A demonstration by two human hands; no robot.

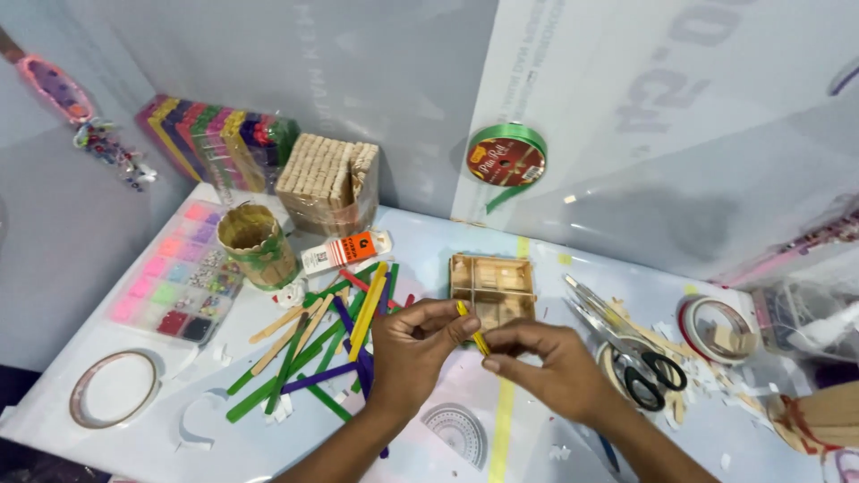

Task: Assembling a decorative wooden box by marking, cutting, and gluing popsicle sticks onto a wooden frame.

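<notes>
My left hand (413,351) and my right hand (546,362) meet over the white table, both pinching one short yellow craft stick (475,334) between fingertips. Just behind the fingers lies a small open box built of plain wooden sticks (493,284). To the left of my left hand a loose heap of coloured craft sticks (333,342), green, purple, yellow, red and plain, is spread on the table.
A stick-built cup (257,245), glue tube (345,251), bundled plain sticks (327,182), coloured stick packs (215,139) and bead tray (179,279) stand left. Green ribbon spool (506,162) hangs on the wall. Scissors (631,358) and tape rolls (714,329) lie right; another roll (114,387) front left.
</notes>
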